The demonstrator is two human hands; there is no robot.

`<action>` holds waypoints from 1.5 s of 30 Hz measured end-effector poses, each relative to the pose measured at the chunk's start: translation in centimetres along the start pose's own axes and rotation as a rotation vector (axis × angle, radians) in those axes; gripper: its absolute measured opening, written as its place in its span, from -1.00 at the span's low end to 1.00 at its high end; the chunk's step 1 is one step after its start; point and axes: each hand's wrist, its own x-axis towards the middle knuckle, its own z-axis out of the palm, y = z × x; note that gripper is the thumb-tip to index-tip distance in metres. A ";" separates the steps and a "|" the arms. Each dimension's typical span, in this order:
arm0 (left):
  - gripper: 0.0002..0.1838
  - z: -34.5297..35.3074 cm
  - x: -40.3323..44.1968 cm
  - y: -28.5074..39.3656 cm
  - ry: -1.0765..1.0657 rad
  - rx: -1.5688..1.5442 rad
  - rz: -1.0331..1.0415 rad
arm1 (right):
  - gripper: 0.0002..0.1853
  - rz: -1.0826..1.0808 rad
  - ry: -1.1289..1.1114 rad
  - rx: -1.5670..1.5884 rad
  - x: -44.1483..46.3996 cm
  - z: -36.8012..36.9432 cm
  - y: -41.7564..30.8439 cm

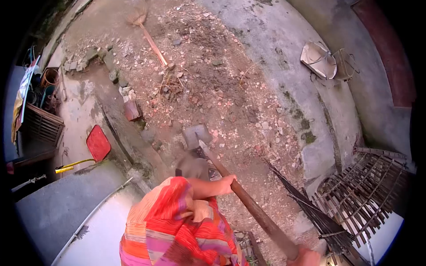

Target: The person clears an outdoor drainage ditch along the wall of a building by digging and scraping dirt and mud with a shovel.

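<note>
A hoe with a long brown wooden handle (262,213) runs from the bottom right up to its flat grey blade (196,135), which lies at the ground. My left hand (227,184) is wrapped round the handle at mid-length. Near the handle's rear end, at the bottom edge of the view, my right hand (306,256) grips it. Stony, brown soil (230,106) with broken brick bits surrounds the blade. A red and orange patterned sleeve (164,199) covers my left upper arm.
A twig broom (151,42) lies at the top. A red dustpan (98,143) with a yellow handle is at the left, near a slatted crate (43,125). Wooden slatted racks (359,195) stand at the lower right. A white scoop-like container (318,60) sits on concrete at the upper right.
</note>
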 end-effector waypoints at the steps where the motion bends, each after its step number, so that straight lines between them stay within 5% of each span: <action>1: -0.89 0.3 -0.1 0.6 -0.033 0.065 0.029 | -0.67 0.083 -0.058 0.134 -0.8 -1.7 -2.2; 4: -0.93 0.9 -1.9 3.0 -0.017 0.203 0.138 | -0.67 0.152 -0.163 0.203 -2.0 3.2 -2.8; 7: -0.88 0.1 1.1 5.3 -0.031 0.352 0.204 | -0.55 -0.006 0.084 0.475 -3.6 14.1 -2.1; 9: -0.87 -0.5 -0.2 6.9 -0.243 0.486 0.128 | -0.79 0.263 0.069 0.460 -4.5 13.7 -7.1; 11: -0.87 -2.4 0.9 8.5 -0.404 0.800 0.295 | -0.68 0.272 0.063 0.636 -7.0 16.6 -9.2; 12: -0.85 -0.6 -0.5 8.3 -0.207 0.645 0.157 | -0.74 0.297 0.136 0.777 -8.6 17.2 -10.6; 13: -0.82 -0.6 -0.3 8.1 -0.120 0.683 0.235 | -0.79 0.368 0.130 0.901 -10.1 16.8 -11.7; 20: -0.81 -5.4 3.7 -2.1 -0.082 1.316 -0.192 | -0.62 0.700 -0.252 1.405 -23.3 21.1 -17.3; 26: -0.83 -12.4 8.0 -15.9 0.223 1.573 -0.532 | -0.57 1.050 -0.264 1.670 -31.5 23.0 -23.1; 31: -0.87 -20.9 6.2 -27.3 0.330 1.739 -0.612 | -0.60 1.382 -0.301 1.753 -36.5 24.7 -27.6; 38: -0.82 -33.8 6.5 -33.8 0.524 2.029 -0.819 | -0.58 1.839 -0.273 1.852 -35.3 25.2 -33.9; 41: -0.83 -37.7 5.7 -35.1 0.531 2.208 -0.809 | -0.66 1.924 -0.441 1.803 -31.6 26.4 -37.8; 45: -0.81 -41.7 6.0 -36.2 0.587 2.457 -0.872 | -0.47 1.989 -0.551 2.191 -30.6 29.5 -38.0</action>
